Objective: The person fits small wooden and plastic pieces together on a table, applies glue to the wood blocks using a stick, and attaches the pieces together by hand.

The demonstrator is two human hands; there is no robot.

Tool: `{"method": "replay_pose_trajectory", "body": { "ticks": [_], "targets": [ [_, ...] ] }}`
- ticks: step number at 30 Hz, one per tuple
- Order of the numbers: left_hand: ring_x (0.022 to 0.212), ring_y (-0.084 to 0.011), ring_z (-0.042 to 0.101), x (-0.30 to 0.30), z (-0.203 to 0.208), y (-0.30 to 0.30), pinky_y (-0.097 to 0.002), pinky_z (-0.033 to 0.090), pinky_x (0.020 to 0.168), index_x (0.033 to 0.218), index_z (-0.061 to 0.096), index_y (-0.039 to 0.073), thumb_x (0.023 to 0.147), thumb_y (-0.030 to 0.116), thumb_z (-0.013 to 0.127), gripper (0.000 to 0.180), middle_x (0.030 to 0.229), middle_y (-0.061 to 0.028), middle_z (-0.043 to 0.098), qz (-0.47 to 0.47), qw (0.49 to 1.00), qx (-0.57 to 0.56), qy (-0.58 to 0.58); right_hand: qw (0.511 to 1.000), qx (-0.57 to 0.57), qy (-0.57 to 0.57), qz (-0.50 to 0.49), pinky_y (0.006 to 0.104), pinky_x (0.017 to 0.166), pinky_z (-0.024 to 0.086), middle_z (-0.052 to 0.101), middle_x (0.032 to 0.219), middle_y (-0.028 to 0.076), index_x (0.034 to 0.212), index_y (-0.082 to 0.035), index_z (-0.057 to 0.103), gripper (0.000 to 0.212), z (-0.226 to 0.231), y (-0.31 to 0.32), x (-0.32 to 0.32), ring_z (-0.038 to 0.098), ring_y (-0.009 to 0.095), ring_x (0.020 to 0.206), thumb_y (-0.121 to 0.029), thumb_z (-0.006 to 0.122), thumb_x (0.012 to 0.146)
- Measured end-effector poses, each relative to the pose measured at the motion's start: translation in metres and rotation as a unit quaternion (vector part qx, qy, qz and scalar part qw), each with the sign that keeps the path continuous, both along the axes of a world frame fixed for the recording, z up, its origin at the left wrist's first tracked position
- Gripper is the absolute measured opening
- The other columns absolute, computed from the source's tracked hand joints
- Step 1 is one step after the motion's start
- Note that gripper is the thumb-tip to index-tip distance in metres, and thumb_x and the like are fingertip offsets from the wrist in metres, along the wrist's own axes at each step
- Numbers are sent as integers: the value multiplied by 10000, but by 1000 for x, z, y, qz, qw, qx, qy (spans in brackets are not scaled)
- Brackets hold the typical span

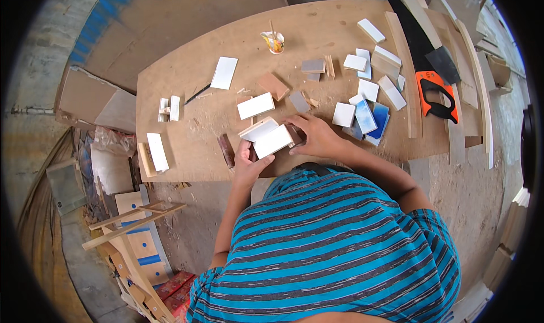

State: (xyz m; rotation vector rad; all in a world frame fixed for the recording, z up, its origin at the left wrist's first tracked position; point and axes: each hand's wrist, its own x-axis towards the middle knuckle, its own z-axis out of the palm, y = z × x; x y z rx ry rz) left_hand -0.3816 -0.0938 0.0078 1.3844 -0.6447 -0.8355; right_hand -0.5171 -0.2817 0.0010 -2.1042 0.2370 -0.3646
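The left hand point(247, 163) grasps a white-faced block point(273, 142) by its left end, thumb along the near edge and fingers reaching beneath. The right hand point(317, 136) curls around a dark brown block point(292, 134) at the opposite end, thumb and forefinger bracketing it. A second white-faced piece point(258, 129) leans just behind; whether the pieces are joined cannot be told. All this sits at the near edge of the bench point(181, 82).

The white-faced block looks light, stiff and easy to turn; its smooth face may slip a little and mark, so the narrow edges or ends seem the better hold.

Beside the left hand lies a dark brown strip point(225, 151); beyond are a white block point(256, 106) and a brown block point(273, 86). Farther out stand a cup point(274, 42) and, rightward, an orange-handled handsaw point(437, 96).
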Motion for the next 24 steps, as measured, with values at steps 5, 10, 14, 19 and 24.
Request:
{"method": "replay_pose_trajectory", "body": {
  "ticks": [5, 10, 14, 19, 24],
  "targets": [
    [1160, -191, 517, -4, 1, -6, -332, 388, 1015, 1308, 441, -25, 699, 18, 767, 692, 1253, -101, 541, -3, 1000, 0, -17, 998, 57, 5, 18, 361, 776, 543, 582, 1146, 148, 1268, -74, 527, 737, 7, -4, -3, 629, 280, 930, -133, 829, 598],
    [1159, -194, 517, -5, 3, -10, -337, 377, 1023, 1302, 447, -25, 700, 24, 765, 683, 1247, -103, 547, -4, 999, -7, -39, 992, 123, -40, 16, 322, 735, 565, 585, 1119, 134, 1244, -55, 544, 700, -1, -3, -5, 650, 230, 875, -125, 842, 614],
    [1157, -199, 518, -5, -2, -7, -339, 369, 1024, 1286, 464, -25, 699, 22, 762, 660, 1232, -105, 560, 2, 998, 7, -62, 989, 139, -45, 5, 321, 735, 566, 587, 1108, 136, 1229, -53, 551, 700, 0, 1, -5, 657, 237, 869, -135, 854, 602],
    [1158, -198, 518, -10, 0, -7, -334, 369, 1019, 1271, 481, -24, 695, 22, 762, 643, 1231, -105, 566, 3, 994, 19, -109, 996, 75, -34, -14, 328, 730, 560, 590, 1096, 128, 1200, -57, 554, 682, -4, 3, -3, 660, 244, 849, -143, 860, 597],
    [1173, -204, 513, -10, -5, -5, -339, 378, 1026, 1328, 421, -30, 695, 69, 795, 742, 1273, -114, 533, 5, 996, 9, -88, 998, 66, -16, 1, 338, 737, 552, 590, 1090, 125, 1222, -65, 537, 726, 3, 1, -2, 658, 248, 847, -166, 868, 584]
  ]
}}
